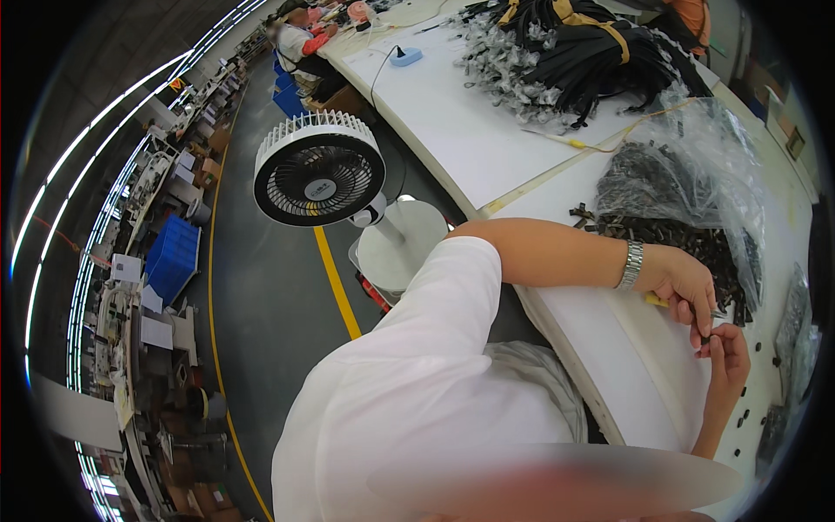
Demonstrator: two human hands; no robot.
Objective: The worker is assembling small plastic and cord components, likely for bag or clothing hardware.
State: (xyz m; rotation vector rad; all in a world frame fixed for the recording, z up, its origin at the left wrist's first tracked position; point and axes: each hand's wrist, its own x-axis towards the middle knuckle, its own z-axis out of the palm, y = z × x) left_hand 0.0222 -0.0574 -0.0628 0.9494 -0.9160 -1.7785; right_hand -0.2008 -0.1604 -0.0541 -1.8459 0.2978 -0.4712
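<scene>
My left hand (pixel 683 283), with a metal-banded watch (pixel 631 265) on its wrist, reaches across the white table. Its fingers are closed at a small black piece (pixel 705 340). From below, my right hand (pixel 731 355) meets it, thumb and fingertips pinched on the same piece. A thin metallic tip shows by the left fingertips; what it belongs to is hidden. Something yellow (pixel 656 299) shows beside the left palm, and I cannot tell whether it is held. Just beyond the left hand lies a heap of small dark pieces (pixel 722 252), partly under a clear plastic bag (pixel 696 165).
Several loose black pieces (pixel 742 414) dot the table on the right, beside more clear plastic (pixel 793 339). Bundled black straps (pixel 600 65) lie at the far end. A standing fan (pixel 320 178) is left of the table. A person (pixel 304 52) works far off.
</scene>
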